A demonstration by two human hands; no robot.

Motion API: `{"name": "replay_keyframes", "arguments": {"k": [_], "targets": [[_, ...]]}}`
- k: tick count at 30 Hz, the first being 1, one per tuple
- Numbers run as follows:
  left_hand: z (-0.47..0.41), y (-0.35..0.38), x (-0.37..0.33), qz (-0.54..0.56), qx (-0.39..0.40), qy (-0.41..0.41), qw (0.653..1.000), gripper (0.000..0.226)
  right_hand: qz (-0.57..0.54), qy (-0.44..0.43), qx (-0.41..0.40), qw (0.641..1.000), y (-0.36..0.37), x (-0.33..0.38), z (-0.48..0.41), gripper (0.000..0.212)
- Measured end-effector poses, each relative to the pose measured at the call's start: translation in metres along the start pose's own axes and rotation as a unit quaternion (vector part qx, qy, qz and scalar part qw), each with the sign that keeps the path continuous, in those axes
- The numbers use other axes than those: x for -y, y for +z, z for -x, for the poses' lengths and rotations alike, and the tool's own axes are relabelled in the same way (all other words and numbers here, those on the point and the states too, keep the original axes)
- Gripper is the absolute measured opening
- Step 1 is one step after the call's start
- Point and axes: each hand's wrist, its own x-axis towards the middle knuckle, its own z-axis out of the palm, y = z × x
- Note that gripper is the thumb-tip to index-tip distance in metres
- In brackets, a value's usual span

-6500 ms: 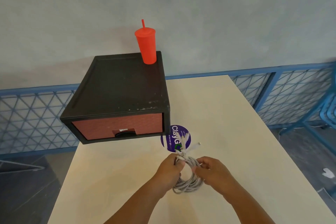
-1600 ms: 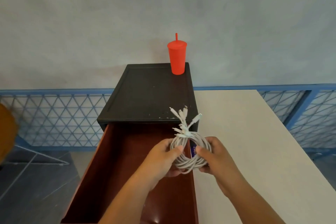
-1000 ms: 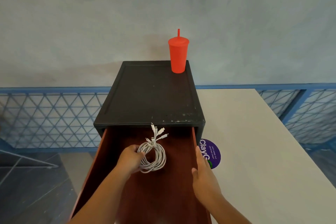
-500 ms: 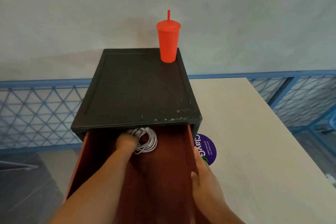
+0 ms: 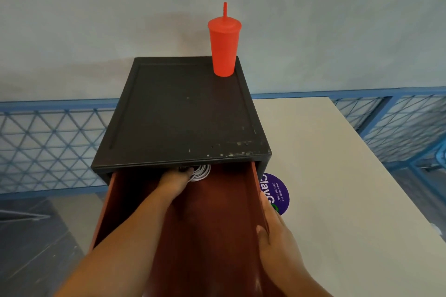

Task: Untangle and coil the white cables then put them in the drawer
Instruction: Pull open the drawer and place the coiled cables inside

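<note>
The red-brown drawer [image 5: 255,190] is pulled far out of its black cabinet [image 5: 183,113]. My left hand [image 5: 174,182] reaches deep into the drawer, its fingers under the cabinet's front edge, holding the coiled white cables [image 5: 200,172]. Only a small arc of the coil shows; the rest is hidden under the cabinet top. My right hand [image 5: 275,236] rests against the drawer's right side wall, fingers along its top edge.
A red tumbler [image 5: 224,43] with a straw stands on the cabinet's back right corner. A purple round sticker [image 5: 277,194] lies on the cream table [image 5: 337,176] beside the drawer. A blue mesh railing [image 5: 48,142] runs behind and to the left, with floor below.
My left hand has pushed the coil farther back into the drawer, so most of it is now under the cabinet top. My right hand stays on the drawer's right wall.
</note>
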Motion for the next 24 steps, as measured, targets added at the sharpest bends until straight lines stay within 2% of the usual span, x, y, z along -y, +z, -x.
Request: {"name": "replay_keyframes", "arguments": {"k": [2,5,11,17,24], "targets": [[0.012,-0.001,0.008,-0.042,-0.001,-0.002,0.999,0.057,-0.001,-0.005,-0.001,1.0,0.001,-0.001,0.0,0.066],[0.031,-0.003,0.023,-0.075,0.016,0.052,0.996,0.074,-0.006,-0.012,-0.003,1.0,0.002,-0.002,0.0,0.065],[0.07,-0.014,0.035,-0.059,0.12,0.047,0.99,0.083,-0.004,-0.018,-0.01,1.0,0.001,-0.001,-0.002,0.065],[0.126,-0.028,0.027,-0.083,0.132,0.074,0.985,0.065,0.003,-0.02,-0.013,1.0,0.0,0.002,0.0,0.066],[0.211,-0.042,0.036,0.001,0.096,0.097,0.991,0.052,-0.001,-0.032,-0.015,0.999,-0.003,0.005,0.002,0.066]]}}
